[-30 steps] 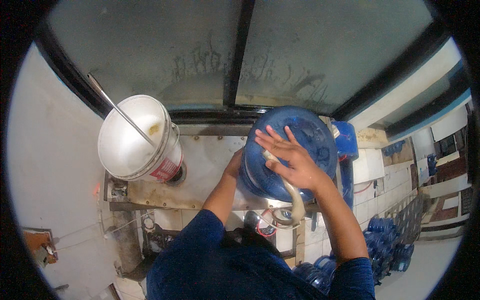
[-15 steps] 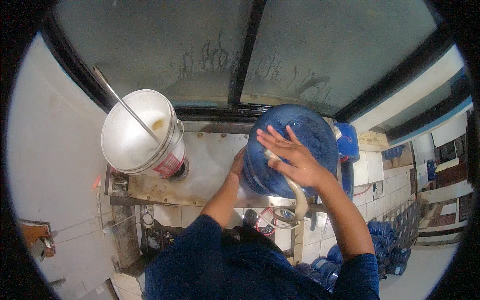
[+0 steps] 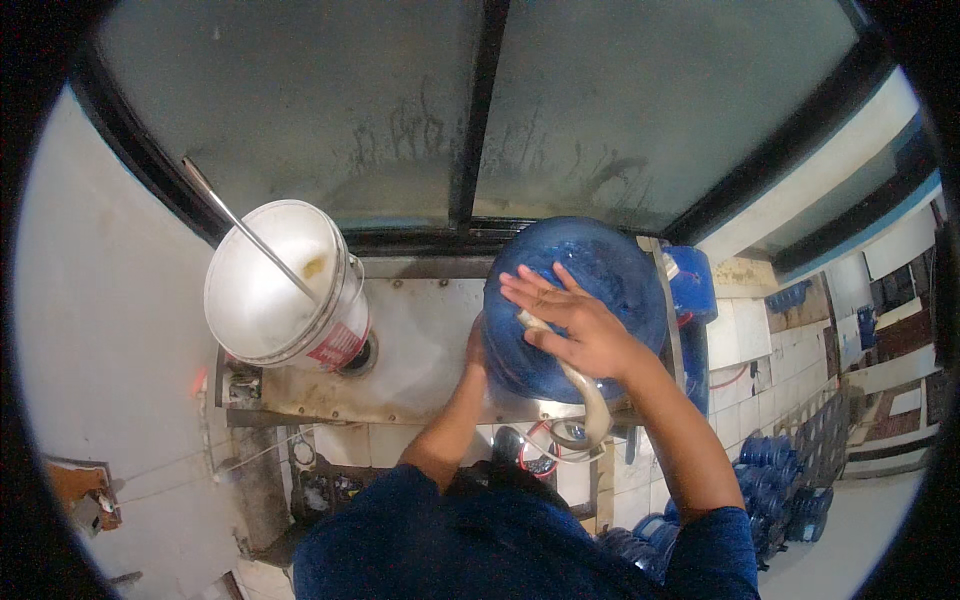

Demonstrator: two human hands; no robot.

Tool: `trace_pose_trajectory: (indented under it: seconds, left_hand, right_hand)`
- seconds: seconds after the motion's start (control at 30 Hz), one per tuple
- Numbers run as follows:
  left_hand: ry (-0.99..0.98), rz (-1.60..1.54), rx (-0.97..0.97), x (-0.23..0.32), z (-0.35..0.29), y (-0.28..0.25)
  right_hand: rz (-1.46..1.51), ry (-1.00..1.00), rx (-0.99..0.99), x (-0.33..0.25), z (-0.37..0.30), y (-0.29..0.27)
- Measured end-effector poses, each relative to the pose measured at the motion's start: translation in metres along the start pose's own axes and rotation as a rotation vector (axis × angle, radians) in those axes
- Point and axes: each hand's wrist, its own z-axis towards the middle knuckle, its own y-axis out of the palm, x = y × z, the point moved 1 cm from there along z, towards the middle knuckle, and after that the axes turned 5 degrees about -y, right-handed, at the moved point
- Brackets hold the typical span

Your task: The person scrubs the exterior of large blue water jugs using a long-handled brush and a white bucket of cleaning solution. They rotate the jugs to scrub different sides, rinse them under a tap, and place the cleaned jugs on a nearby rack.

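Observation:
A big blue water jug (image 3: 630, 300) sits with its broad round end facing up on the metal-topped bench, and that end glistens with wetness. My left hand (image 3: 476, 352) holds the jug's left side, its fingers partly hidden along the wall. Across the top lies my right hand (image 3: 575, 318), fingers stretched out, with a pale beige hose (image 3: 592, 405) held between thumb and palm. The hose's end pokes out by my thumb; the rest droops over the jug's near edge and curls below it.
A white bucket (image 3: 270, 285) with a long metal handle (image 3: 240, 228) leaning in it stands at the left of the bench (image 3: 420, 330). Dark-framed glass panels (image 3: 300, 110) rise behind. Right of the jug is a blue container (image 3: 690, 282); several blue jugs (image 3: 770, 470) stand lower right.
My right hand has shifted slightly left and toward me over the jug's top, the hose still in it. The whole view has also moved a little; my left hand stays at the jug's side.

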Motion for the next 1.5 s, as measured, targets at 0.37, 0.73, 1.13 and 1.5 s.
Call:
trace_pose_trajectory:
  seconds: [0.37, 0.73, 1.13, 1.5]
  left_hand:
    - [0.489, 0.248, -0.008, 0.060, -0.097, 0.189]
    - [0.339, 0.433, 0.112, 0.096, -0.110, 0.216]
    - [0.057, 0.656, -0.542, 0.159, 0.001, 0.224]
    - [0.330, 0.633, -0.180, 0.110, -0.047, 0.174]
  right_hand:
    - [-0.029, 0.052, 0.073, 0.007, -0.006, -0.002]
    - [-0.026, 0.052, 0.059, 0.005, -0.007, 0.000]
    - [-0.056, 0.017, 0.077, 0.004, -0.007, 0.004]
    - [-0.106, 0.130, 0.203, 0.008, 0.006, 0.016]
